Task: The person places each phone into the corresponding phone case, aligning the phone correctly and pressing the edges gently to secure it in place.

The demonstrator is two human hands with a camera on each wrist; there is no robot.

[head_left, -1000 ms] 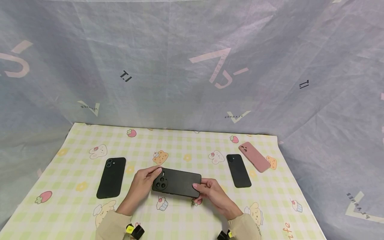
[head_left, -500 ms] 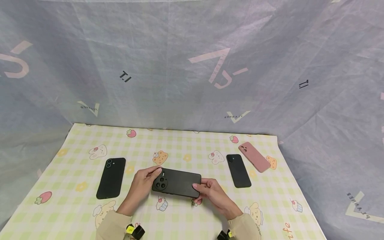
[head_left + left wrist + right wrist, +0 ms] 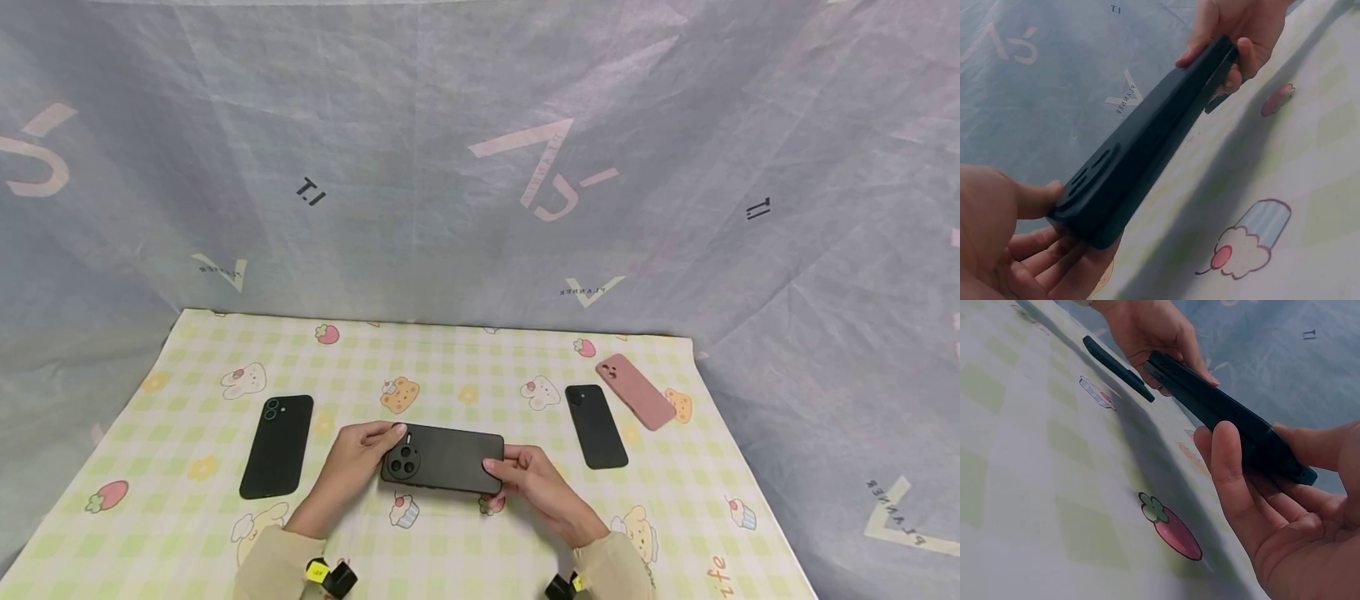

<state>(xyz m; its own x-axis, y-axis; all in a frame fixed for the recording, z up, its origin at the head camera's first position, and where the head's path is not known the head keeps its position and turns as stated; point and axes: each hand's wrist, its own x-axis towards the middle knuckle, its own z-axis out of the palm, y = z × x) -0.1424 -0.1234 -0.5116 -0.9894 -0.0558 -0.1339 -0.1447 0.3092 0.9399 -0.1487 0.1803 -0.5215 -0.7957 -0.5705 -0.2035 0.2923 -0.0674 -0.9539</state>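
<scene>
A black phone case with a round camera ring at its left end is held level above the table, back side up. My left hand grips the camera end, thumb on top and fingers underneath. The opposite end is pinched by my right hand, its thumb on the back. In the left wrist view the case is seen edge-on, with a dark flat layer like a phone along its underside. A narrow wedge shows between the layers. The right wrist view shows the case's other end between thumb and curled fingers.
A black two-camera phone or case lies on the left of the checked tablecloth. On the right are a smaller black one and a pink phone case. A grey curtain hangs behind the table.
Both hands keep their hold on the phone case. Its camera end and my left hand have dipped very slightly; the other phones and cases have stayed in place.
</scene>
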